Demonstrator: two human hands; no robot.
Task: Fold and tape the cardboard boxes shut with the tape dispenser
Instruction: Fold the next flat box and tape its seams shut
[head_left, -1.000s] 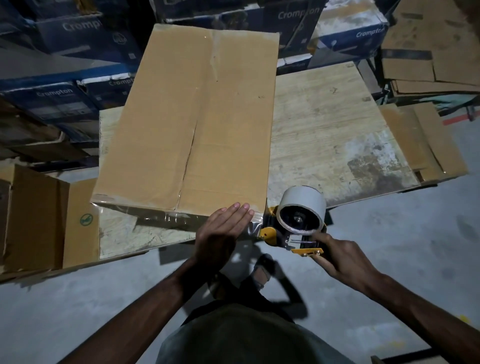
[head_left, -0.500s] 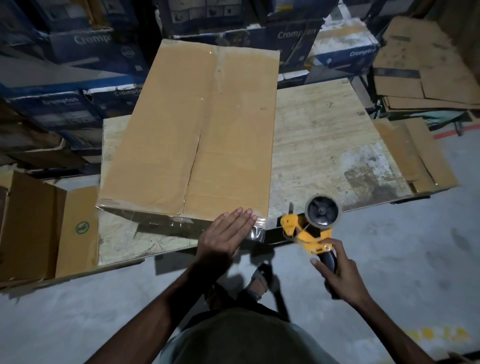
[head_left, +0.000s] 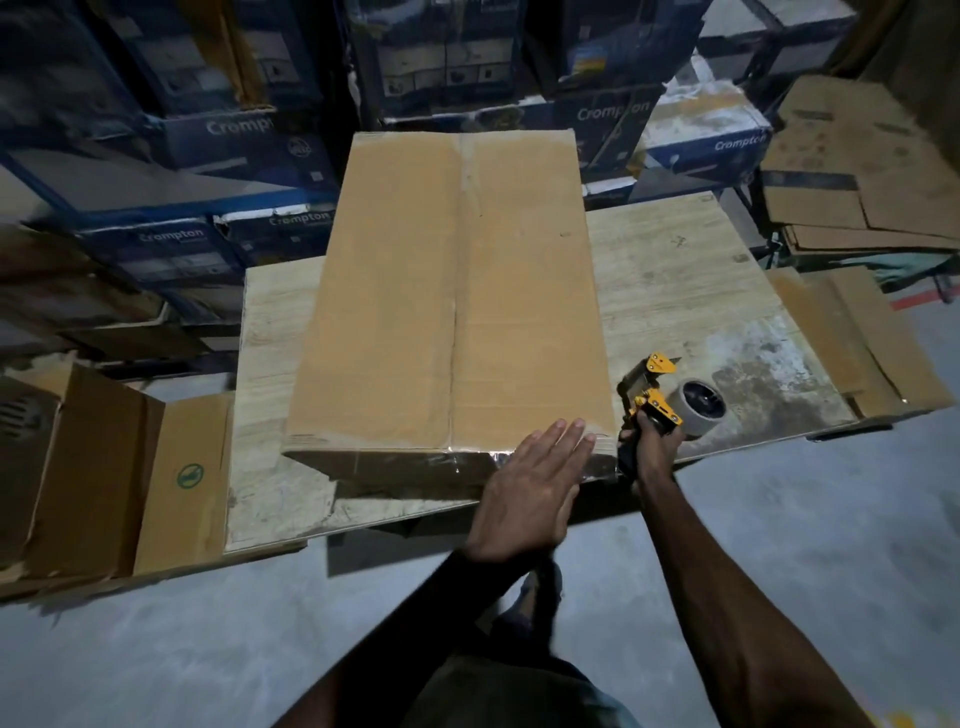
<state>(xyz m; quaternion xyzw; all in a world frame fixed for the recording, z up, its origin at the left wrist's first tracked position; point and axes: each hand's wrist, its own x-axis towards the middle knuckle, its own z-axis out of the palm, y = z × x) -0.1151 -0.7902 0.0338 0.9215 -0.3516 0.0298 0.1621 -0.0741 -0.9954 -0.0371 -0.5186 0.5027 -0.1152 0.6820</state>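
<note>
A large brown cardboard box lies closed on a pale wooden table, its centre seam running away from me. Shiny clear tape runs along its near edge. My left hand presses flat with straight fingers on the near right corner of the box, over the tape. My right hand grips the handle of a yellow tape dispenser held just off the box's near right corner; its grey tape roll sits to the right, above the table.
Flattened cardboard sheets lie at the table's right end and more are stacked at the far right. An open brown carton stands at the left. Blue printed boxes are stacked behind. Grey concrete floor lies below.
My right hand has swung the dispenser up from below the table edge to the box's near right corner. My left hand stays pressed on that corner. The camera view moved closer.
</note>
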